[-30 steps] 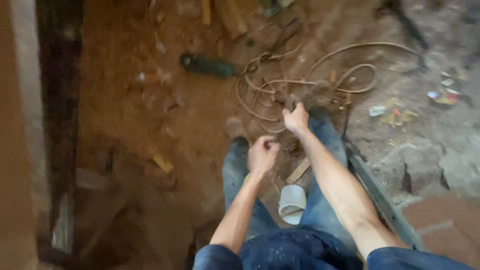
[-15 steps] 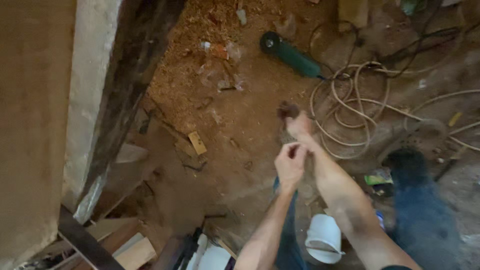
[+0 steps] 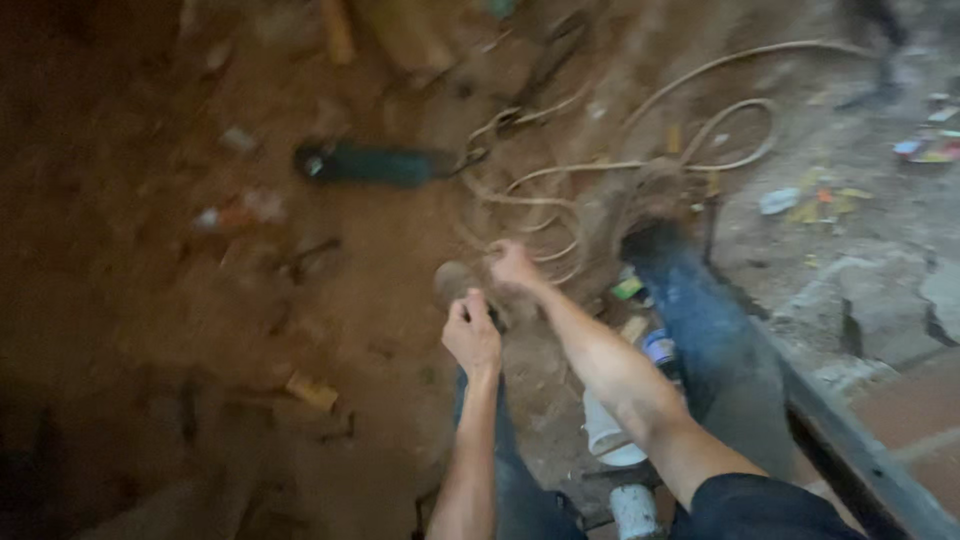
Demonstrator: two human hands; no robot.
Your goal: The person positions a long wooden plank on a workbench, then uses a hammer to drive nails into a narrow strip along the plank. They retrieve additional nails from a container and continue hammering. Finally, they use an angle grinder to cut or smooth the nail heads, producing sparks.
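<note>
- A rough building site: bare dirt floor (image 3: 180, 300) strewn with debris.
- Tangled cord (image 3: 620, 170) and a green power tool (image 3: 370, 165) lie loose.
- Broken concrete (image 3: 880, 290) at one side.

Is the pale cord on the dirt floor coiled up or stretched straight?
Loosely coiled: the pale cord lies in overlapping loops beyond the right hand.

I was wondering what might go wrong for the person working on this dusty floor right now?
The loose cable coils right by the right hand and the feet, so it might snag or trip them. The green power tool lies at the cable's end; a tug on the cable could drag it. The left hand is close too.
</note>
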